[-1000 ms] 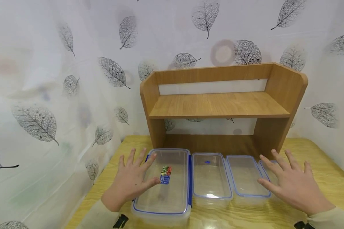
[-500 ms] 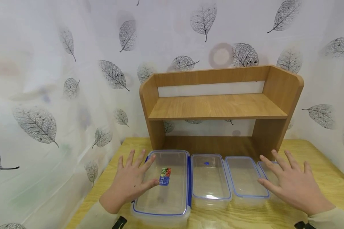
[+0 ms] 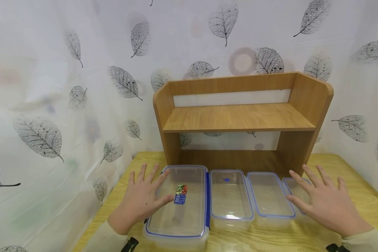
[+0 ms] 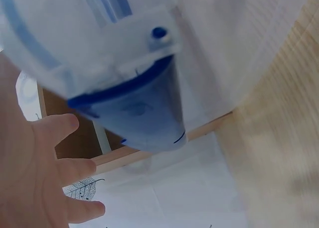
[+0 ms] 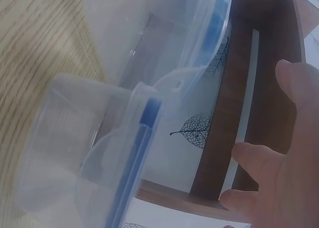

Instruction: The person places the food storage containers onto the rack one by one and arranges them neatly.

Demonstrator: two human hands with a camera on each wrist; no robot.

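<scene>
My left hand (image 3: 141, 197) is spread, fingers straight, over the left side of the largest clear food container (image 3: 189, 217), which has a blue-edged lid, a blue side latch and a vegetable-picture label (image 3: 181, 194). In the left wrist view a blue latch (image 4: 134, 113) shows close beside the fingers. My right hand (image 3: 327, 203), likewise spread, overlaps the smallest container (image 3: 294, 185) at the right end of the row. Between the hands stand a medium container (image 3: 231, 199) and a narrower one (image 3: 269, 196). Both hands hold nothing.
A wooden two-tier shelf (image 3: 239, 117) stands behind the containers at the back of the wood-grain table (image 3: 362, 182). White leaf-print curtain (image 3: 91, 115) surrounds the table at the back and sides. A black strap (image 3: 130, 244) is on the left wrist.
The head view has tilted up slightly. My right hand has shifted a little to the right, uncovering more of the smallest container. The containers stay in place.
</scene>
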